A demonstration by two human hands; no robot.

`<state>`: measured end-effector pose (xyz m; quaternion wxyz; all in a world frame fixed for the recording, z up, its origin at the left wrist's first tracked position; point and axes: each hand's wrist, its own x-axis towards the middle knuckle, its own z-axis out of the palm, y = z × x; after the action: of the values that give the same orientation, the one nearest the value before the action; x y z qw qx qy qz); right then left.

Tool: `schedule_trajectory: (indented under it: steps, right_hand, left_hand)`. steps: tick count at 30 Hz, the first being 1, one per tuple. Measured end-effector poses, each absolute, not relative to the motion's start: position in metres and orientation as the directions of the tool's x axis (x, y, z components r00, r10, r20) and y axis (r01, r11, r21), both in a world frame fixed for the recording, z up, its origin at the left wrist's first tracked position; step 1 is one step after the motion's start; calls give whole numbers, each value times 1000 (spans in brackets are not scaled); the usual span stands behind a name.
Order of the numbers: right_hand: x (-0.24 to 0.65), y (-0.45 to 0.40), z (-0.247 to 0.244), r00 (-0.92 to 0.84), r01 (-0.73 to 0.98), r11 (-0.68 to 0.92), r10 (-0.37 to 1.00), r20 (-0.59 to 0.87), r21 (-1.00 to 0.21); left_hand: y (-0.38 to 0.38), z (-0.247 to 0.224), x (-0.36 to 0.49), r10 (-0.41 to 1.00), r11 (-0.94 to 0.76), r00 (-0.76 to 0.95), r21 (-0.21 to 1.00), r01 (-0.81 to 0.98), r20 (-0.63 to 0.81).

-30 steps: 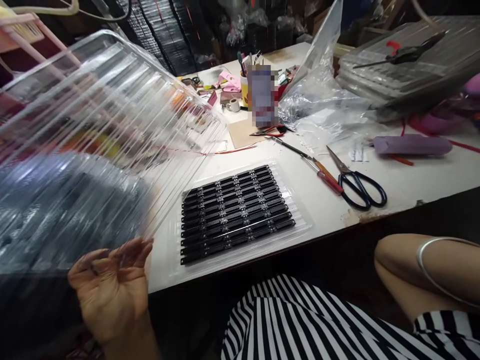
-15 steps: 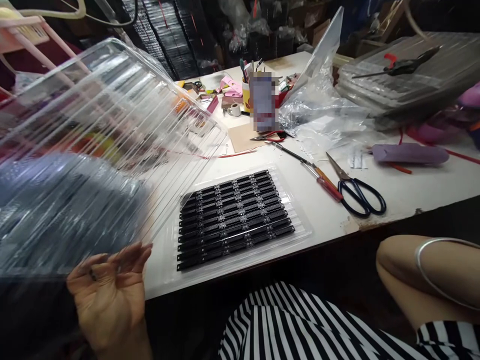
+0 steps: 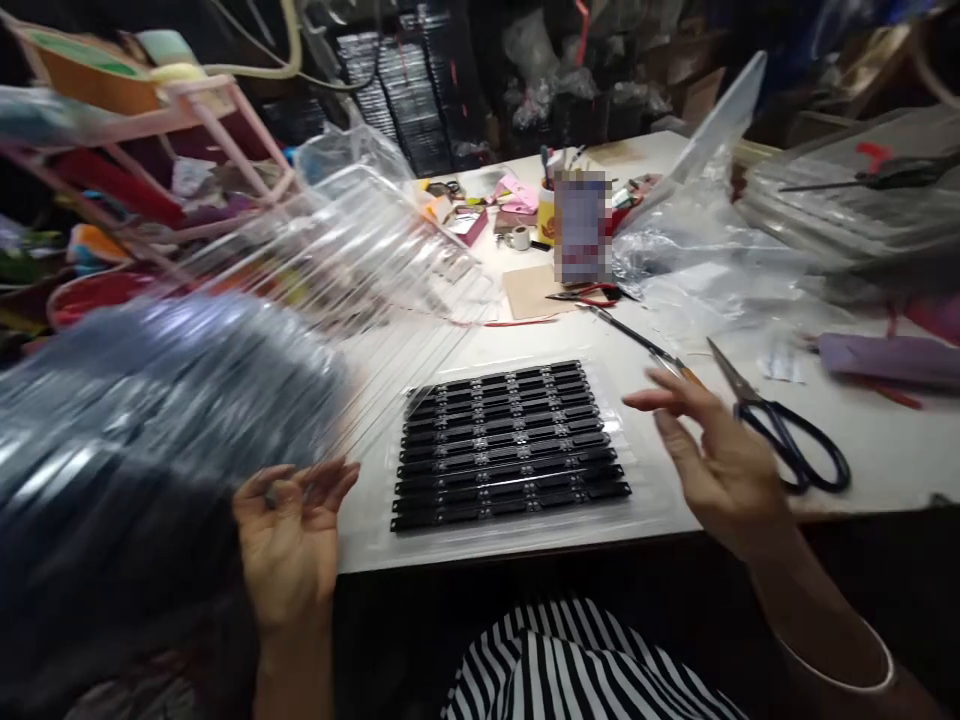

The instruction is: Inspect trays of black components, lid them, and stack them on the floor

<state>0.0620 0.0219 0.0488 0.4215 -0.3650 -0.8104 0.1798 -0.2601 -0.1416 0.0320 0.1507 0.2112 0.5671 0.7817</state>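
Note:
My left hand (image 3: 292, 530) pinches the near corner of a clear ribbed plastic tray (image 3: 375, 260), which is held tilted above the left part of the table. Flat on the white table lies another clear tray (image 3: 649, 500), filled with rows of black strips (image 3: 510, 445). My right hand (image 3: 724, 465) hovers just right of that filled tray, fingers apart and holding nothing. Beyond its fingers are scissors (image 3: 795, 435) with dark blue handles, partly hidden by the hand.
A stack of bagged clear trays (image 3: 150, 400) rises at the left, beside a pink rack (image 3: 217, 110). Pliers (image 3: 592, 295), a yellow cup (image 3: 547, 218), crumpled plastic (image 3: 697, 250) and a purple case (image 3: 885, 360) lie toward the back and right.
My right hand has come over the table beside the filled tray, fingers spread. The clear tray in my left hand sits lower and further from the camera. The view has swung left.

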Motion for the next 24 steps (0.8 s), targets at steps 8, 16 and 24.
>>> schedule_trajectory:
  steps: [8,16,24]
  right_hand:
    - [46,43,10,-603,542,684,721,341,-488]
    - [47,55,45,-280,151,382,901,332,-912]
    - [52,56,51,-456,-58,-89,888,-53,-994]
  left_hand:
    - [-143,42,-258,480,-403,-854,915,-13,199]
    - [-151,55,-257,597,-347,-793,930,-118,122]
    - [-155,44,-253,702,180,-707,982,52,-91]
